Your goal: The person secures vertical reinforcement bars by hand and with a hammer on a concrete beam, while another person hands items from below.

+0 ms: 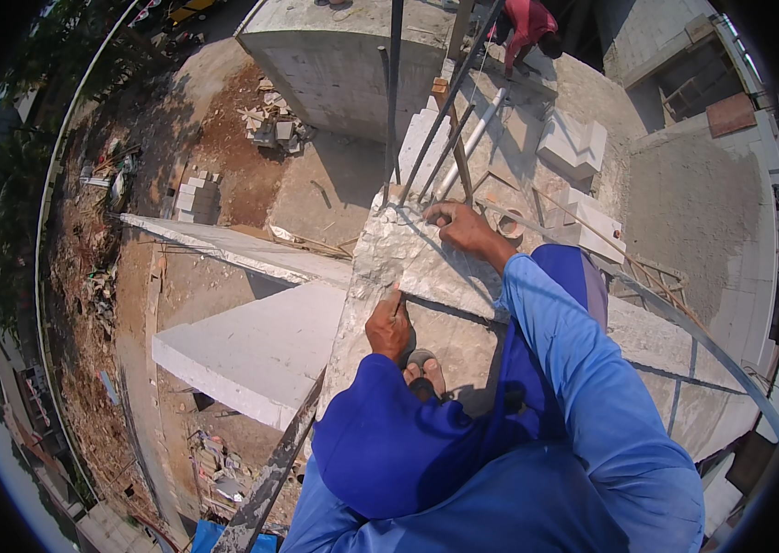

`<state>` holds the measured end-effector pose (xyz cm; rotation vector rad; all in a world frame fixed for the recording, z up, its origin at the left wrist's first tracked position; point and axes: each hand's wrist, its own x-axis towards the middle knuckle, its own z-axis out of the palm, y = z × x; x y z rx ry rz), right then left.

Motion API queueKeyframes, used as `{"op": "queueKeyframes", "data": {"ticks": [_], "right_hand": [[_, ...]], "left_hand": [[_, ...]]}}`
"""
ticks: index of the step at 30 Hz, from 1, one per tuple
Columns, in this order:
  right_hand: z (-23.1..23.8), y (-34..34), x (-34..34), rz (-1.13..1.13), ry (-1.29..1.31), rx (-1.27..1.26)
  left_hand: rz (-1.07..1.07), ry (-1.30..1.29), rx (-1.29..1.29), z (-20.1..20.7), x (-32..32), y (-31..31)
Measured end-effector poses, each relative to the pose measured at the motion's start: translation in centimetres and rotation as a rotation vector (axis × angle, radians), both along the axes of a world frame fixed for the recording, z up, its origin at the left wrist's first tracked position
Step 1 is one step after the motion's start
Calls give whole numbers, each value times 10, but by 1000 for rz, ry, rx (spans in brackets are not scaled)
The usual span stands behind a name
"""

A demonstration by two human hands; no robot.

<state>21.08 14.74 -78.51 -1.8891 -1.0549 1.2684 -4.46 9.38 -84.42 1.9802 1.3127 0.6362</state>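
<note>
A pale, rough block wall top [398, 247] runs in front of me, chipped near several upright steel bars [408, 138]. My left hand [389, 328] is at its near side, index finger stretched to the block's edge and the other fingers partly bent; I see nothing in it. Above the block, close to the foot of the bars, my right hand [468, 230] has its fingers curled together. Whatever they pinch, if anything, is too small to make out. My sandalled foot [424, 370] rests on the ledge between my knees.
Large white blocks [574, 143] and a light pipe [481, 129] lie beyond on the right. A person in red [529, 32] bends at the far end. Left of me, a white slab [256, 346] juts out over the lower ground. A dark-stained beam [269, 470] slants below it.
</note>
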Motion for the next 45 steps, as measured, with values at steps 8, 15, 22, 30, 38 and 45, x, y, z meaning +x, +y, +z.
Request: {"op": "queueKeyframes", "data": {"ticks": [8, 15, 22, 30, 38, 45], "right_hand": [[3, 3, -1, 35, 16, -1], [-2, -1, 3, 35, 31, 2], [-6, 2, 3, 95, 10, -8], [-14, 2, 6, 98, 27, -15], [-14, 1, 7, 118, 15, 11], [-9, 2, 4, 117, -2, -11]], "left_hand": [[13, -2, -24, 1, -3, 0], [27, -49, -65, 2, -1, 0], [41, 9, -67, 2, -3, 1], [32, 31, -67, 1, -2, 0], [32, -11, -75, 2, -2, 1], [-8, 53, -53, 3, -4, 3]]}}
